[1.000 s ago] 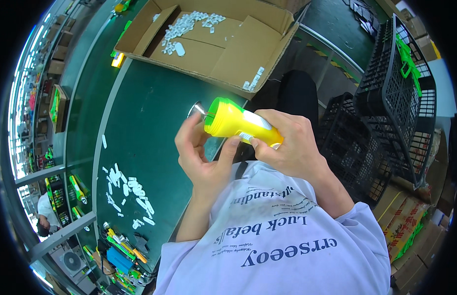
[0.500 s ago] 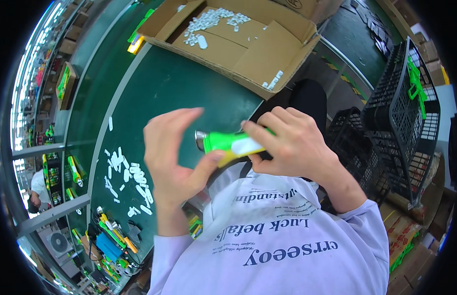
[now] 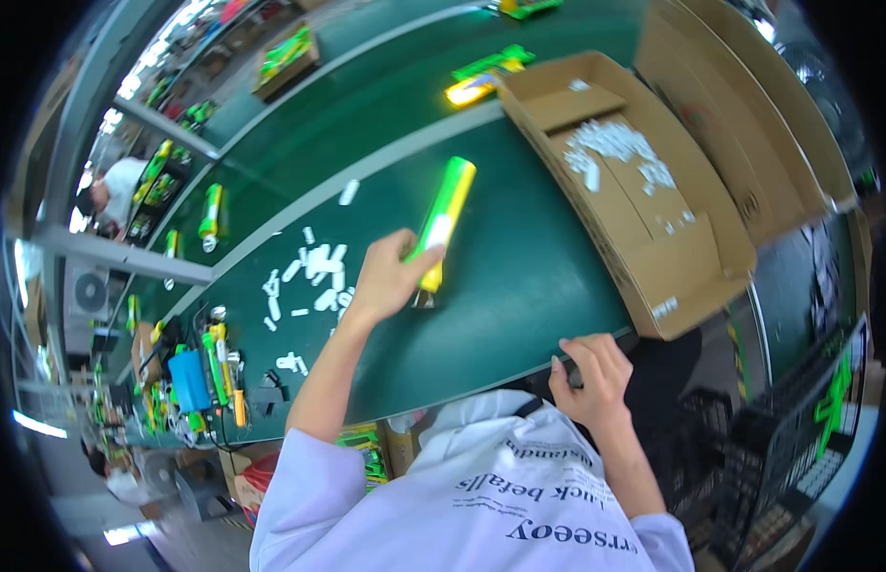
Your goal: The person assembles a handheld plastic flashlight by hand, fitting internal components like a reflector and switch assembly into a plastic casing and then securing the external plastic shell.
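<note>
My left hand [image 3: 390, 276] is closed round a green and yellow flashlight-shaped piece [image 3: 450, 205]. The piece has a white patch on its side and a silvery end pointing toward me. It is held over the green table [image 3: 500, 334], left of my body's middle. My right hand [image 3: 597, 375] is by the table's front edge, its fingers bent and the thumb apart, with nothing visible in it. Loose white plastic parts [image 3: 321, 265] lie scattered on the table beyond my left forearm. A cardboard box [image 3: 643, 272] with small white pieces stands to the right.
A green conveyor belt [image 3: 357, 105] runs along the far side, carrying green and yellow items [image 3: 486, 76]. Tools and a blue object [image 3: 187, 378] crowd the left table end. A black crate [image 3: 795, 410] stands at the lower right. Another person [image 3: 114, 191] is at the far left.
The piece has gone from between both hands to my left hand alone, out over the table. My right hand has let go and moved down to the table edge. The view has turned left.
</note>
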{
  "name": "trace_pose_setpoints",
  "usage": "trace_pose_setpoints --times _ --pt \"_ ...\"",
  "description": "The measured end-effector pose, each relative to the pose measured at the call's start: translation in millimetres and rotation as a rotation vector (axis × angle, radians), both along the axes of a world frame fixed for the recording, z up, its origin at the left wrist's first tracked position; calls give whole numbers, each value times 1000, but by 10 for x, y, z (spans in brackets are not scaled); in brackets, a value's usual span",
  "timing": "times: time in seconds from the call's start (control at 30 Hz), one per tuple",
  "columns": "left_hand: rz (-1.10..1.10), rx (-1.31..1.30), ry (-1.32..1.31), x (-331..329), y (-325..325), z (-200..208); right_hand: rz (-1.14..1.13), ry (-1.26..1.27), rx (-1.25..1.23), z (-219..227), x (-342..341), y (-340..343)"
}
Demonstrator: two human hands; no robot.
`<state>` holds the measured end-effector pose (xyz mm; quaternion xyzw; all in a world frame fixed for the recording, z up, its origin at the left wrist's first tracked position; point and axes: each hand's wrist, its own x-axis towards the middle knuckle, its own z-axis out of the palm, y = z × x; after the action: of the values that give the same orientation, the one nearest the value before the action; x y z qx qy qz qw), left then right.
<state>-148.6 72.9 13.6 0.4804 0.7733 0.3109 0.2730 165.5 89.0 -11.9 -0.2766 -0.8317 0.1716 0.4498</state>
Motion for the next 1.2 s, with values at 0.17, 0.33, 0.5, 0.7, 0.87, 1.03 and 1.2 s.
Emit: trace_pose_setpoints --times 0.17,0.33,0.5,0.7,0.87,1.03,1.2 --pt "324 157 -118 -1133 635 128 -28 -75 53 -423 -372 208" --pt "539 -2 29 -2679 1054 78 -75 -55 104 -536 -410 247" --pt "652 -305 374 -3460 1364 -119 -106 -46 72 -588 -347 247" --pt "581 -543 729 -3633 1637 -170 -113 -95 42 -595 -349 290" --pt "231 -10 1117 -2813 2338 -26 -133 -99 25 -594 -369 285" --pt "-424 397 528 -1830 3336 -282 -166 -52 26 -615 -355 286" --pt "-325 231 275 -1604 3882 -594 -180 -41 39 -603 -363 265"
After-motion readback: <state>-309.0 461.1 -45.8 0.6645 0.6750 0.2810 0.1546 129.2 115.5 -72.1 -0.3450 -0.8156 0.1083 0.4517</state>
